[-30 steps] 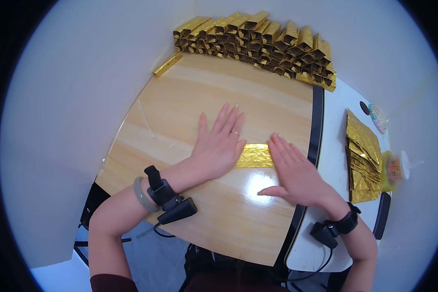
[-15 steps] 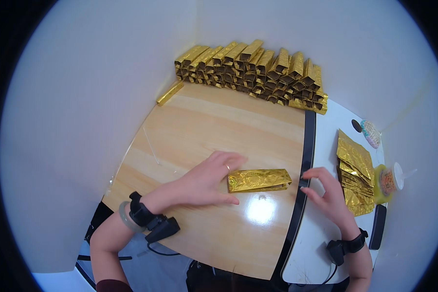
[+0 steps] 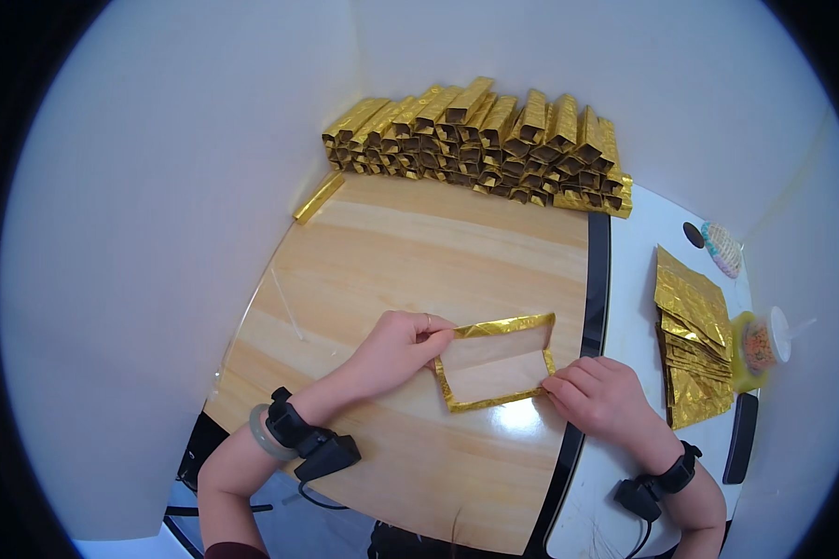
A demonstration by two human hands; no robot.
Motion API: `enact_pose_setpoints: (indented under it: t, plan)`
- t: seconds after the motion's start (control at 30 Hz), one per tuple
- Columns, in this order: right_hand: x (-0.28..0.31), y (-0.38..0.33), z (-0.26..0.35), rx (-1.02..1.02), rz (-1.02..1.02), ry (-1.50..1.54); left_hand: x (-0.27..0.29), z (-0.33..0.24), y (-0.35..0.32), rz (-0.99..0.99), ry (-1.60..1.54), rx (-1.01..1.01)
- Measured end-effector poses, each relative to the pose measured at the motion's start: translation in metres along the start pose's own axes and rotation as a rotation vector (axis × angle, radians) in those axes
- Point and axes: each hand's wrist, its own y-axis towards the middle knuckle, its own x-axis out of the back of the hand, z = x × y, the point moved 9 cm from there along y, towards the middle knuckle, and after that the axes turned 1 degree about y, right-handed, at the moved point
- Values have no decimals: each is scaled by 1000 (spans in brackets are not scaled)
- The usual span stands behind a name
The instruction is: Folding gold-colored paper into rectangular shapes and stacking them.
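Observation:
A gold foil paper piece (image 3: 494, 402), opened into a hollow rectangular tube, stands on the wooden table (image 3: 419, 252) so the wood shows through its opening. My left hand (image 3: 396, 349) pinches its left end at the upper corner. At its right end, my right hand (image 3: 598, 396) grips the lower corner with curled fingers. Each wrist wears a black strapped device.
A long stack of finished gold tubes (image 3: 480, 140) lines the table's far edge against the wall, with one loose gold tube (image 3: 319, 197) to its left. A pile of flat gold sheets (image 3: 694, 340) lies on the white side table, beside a yellow cup (image 3: 757, 347).
The hands first pressed flat on a folded gold strip, then took its two ends. Now the strip is pulled open into a hollow rectangle.

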Motion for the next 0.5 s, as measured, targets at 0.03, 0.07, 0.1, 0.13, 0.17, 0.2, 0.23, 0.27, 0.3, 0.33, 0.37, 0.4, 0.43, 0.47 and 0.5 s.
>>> enact_pose_setpoints:
  t: [0.03,0.07,0.1,0.13,0.17,0.2,0.23,0.27,0.3,0.33,0.37,0.4,0.43,0.47,0.5]
  plan:
    - [0,-1,6,61,18,-50,4,-8,1,-52,155,-96]
    - [1,-1,6,58,16,-48,6,-17,1,-103,310,-192]
    - [1,-2,8,80,27,-63,3,-18,2,-97,312,-191]
    - [1,-3,10,102,37,-77,7,-43,-7,-281,563,-403]
    - [0,-4,8,96,37,-75,5,-67,-22,-466,813,-617]
    - [-1,-5,7,104,39,-64,2,-69,-25,-455,814,-616]
    - [-2,-7,6,111,40,-52,1,-70,-26,-435,762,-588]
    - [-3,-8,4,101,39,-47,-1,-69,-28,-415,711,-559]
    - [-3,-8,4,103,33,-53,-3,-69,-32,-401,714,-561]
    - [-2,-8,4,104,26,-58,-20,-75,-43,-267,768,-738]
    - [0,-8,4,89,23,-55,-38,-79,-56,-127,815,-915]
    - [0,-7,4,80,38,-73,-43,-79,-58,-110,815,-918]
    - [-1,-7,4,71,54,-91,-55,-78,-60,-52,894,-928]
    - [-2,-7,3,55,52,-89,-64,-74,-60,7,972,-937]
    - [-1,-7,2,50,32,-84,-66,-71,-59,20,973,-939]
